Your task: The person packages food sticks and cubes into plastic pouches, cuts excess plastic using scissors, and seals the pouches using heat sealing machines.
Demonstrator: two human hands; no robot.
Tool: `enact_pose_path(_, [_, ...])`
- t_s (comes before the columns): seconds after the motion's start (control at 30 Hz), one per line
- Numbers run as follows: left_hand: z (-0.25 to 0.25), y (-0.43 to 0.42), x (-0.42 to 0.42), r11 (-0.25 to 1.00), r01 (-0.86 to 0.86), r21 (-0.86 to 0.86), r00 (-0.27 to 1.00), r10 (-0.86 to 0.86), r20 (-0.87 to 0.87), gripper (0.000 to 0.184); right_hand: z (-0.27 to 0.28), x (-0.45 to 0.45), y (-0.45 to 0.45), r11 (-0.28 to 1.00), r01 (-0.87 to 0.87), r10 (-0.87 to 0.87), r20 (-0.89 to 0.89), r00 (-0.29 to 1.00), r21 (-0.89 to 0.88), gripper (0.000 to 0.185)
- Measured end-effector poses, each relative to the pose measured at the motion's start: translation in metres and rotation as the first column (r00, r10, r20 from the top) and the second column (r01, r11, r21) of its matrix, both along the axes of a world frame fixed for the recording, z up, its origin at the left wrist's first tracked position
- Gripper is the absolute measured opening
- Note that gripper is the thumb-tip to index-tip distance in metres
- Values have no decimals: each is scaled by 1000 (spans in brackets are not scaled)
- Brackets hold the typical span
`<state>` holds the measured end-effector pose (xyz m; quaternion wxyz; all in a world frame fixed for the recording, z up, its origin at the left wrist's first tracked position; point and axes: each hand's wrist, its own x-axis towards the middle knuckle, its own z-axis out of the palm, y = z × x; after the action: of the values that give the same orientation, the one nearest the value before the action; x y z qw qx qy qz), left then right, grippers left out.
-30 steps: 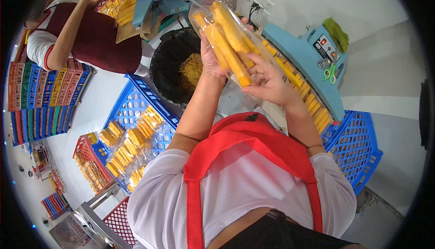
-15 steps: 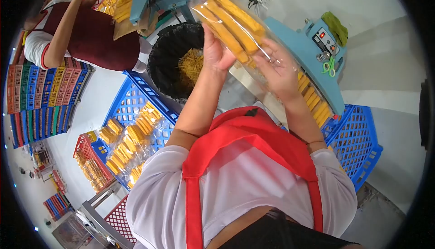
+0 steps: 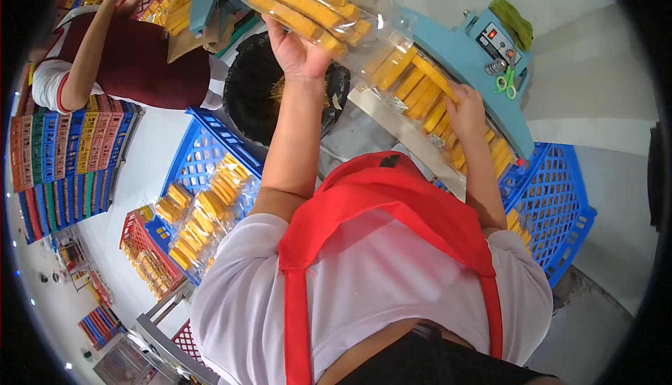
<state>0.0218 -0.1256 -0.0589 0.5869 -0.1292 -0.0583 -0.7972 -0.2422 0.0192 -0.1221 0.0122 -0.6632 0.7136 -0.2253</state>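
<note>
My left hand [image 3: 299,52] is closed under a clear plastic bag [image 3: 364,52] holding several thick yellow snack sticks [image 3: 308,7]. The bag slants across the top of the view, its clear end hanging toward the row below. My right hand [image 3: 467,113] pinches the near end of a single yellow stick [image 3: 434,73]. That stick lies over a row of more yellow sticks [image 3: 420,98] beside the blue-green sealing machine [image 3: 448,49]. Part of the row is behind my right hand and forearm.
A black-lined bin [image 3: 241,98] with yellow scraps stands ahead. Filled bags lie in a blue crate [image 3: 192,147] at left; another blue crate [image 3: 560,210] is at right. Green scissors [image 3: 505,84] rest on the machine. A co-worker in a maroon apron [image 3: 154,63] works at upper left.
My right hand has left the bag and moved down to the row of sticks, gripping one. My left hand has carried the bag up and to the left.
</note>
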Motion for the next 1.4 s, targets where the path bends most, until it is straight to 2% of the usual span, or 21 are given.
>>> enact_pose_path(0.03, [1, 0, 0, 1000, -3, -7, 1000, 3, 5, 46, 0, -2, 0, 1000, -3, 3, 5, 1000, -7, 35])
enact_pose_path(0.1, [4, -1, 0, 999, -33, -2, 998, 34, 46, 52, 4, -5, 0, 992, 31, -41, 74, 996, 125, 33])
enact_pose_path(0.13, [8, 0, 0, 994, -106, 19, 985, 102, 140, 52, 7, -4, -1, 993, 22, -31, 74, 997, 117, 33])
enact_pose_path(0.17, [8, -1, 2, 993, -118, 12, 984, 115, 139, 52, 12, -2, -1, 999, -13, -13, 572, 820, 41, 31])
enact_pose_path(0.2, [7, -2, 4, 991, -134, 31, 980, 128, 150, 51, 17, -1, -1, 999, -10, 36, 910, 413, -35, 29])
enact_pose_path(0.23, [7, -3, 7, 988, -149, 52, 977, 139, 163, 51, 32, 4, 2, 999, -22, 43, 910, 412, -37, 29])
enact_pose_path(0.3, [7, -4, 8, 984, -170, 59, 972, 157, 176, 51, 64, 16, 6, 976, -187, 147, 967, 207, -108, 28])
enact_pose_path(0.33, [7, -5, 7, 982, -178, 67, 969, 163, 185, 51, 66, 22, 4, 976, -189, 149, 967, 208, -109, 28])
enact_pose_path(0.4, [11, -4, 2, 983, -173, 59, 972, 160, 173, 51, 72, 32, -1, 937, -245, 327, 873, 363, -249, 33])
enact_pose_path(0.53, [14, 0, -4, 987, -154, 33, 970, 145, 197, 51, 89, 57, -14, 912, -165, 409, 804, 431, -375, 31])
enact_pose_path(0.6, [15, 6, -7, 993, -119, 26, 975, 112, 193, 51, 97, 67, -22, 863, -118, 421, 571, 705, -492, 30])
enact_pose_path(0.63, [15, 8, -9, 997, -78, 25, 978, 72, 195, 51, 99, 75, -25, 862, -125, 425, 567, 706, -491, 30])
enact_pose_path(0.7, [13, 12, -13, 996, -82, 42, 976, 72, 207, 50, 102, 88, -33, 739, -159, 480, 347, 805, -655, 29])
enact_pose_path(0.73, [13, 13, -15, 994, -91, 63, 973, 76, 216, 50, 103, 92, -35, 740, -167, 485, 345, 803, -652, 29])
enact_pose_path(0.8, [13, 14, -12, 992, -96, 85, 974, 76, 213, 48, 106, 98, -40, 686, -172, 415, 186, 890, -707, 31])
enact_pose_path(0.93, [14, 17, 1, 993, -89, 71, 979, 75, 187, 47, 109, 108, -44, 627, -191, 483, 184, 856, -755, 34])
enact_pose_path(1.0, [14, 20, 4, 991, -99, 92, 984, 83, 157, 47, 107, 112, -45, 643, -192, 574, 301, 761, -741, 36])
enact_pose_path(1.13, [14, 27, 11, 995, -36, 97, 995, 26, 96, 48, 109, 115, -57, 619, -279, 661, 295, 690, -735, 38])
enact_pose_path(1.2, [17, 32, 15, 996, -31, 81, 996, 24, 84, 49, 114, 121, -60, 526, -380, 700, 134, 701, -761, 39])
enact_pose_path(1.33, [15, 35, 26, 994, -52, 91, 996, 44, 81, 52, 121, 134, -61, 489, -456, 755, 99, 648, -744, 41])
enact_pose_path(1.4, [16, 38, 29, 993, -79, 91, 993, 71, 90, 52, 133, 143, -56, 598, -408, 628, 87, 774, -690, 34])
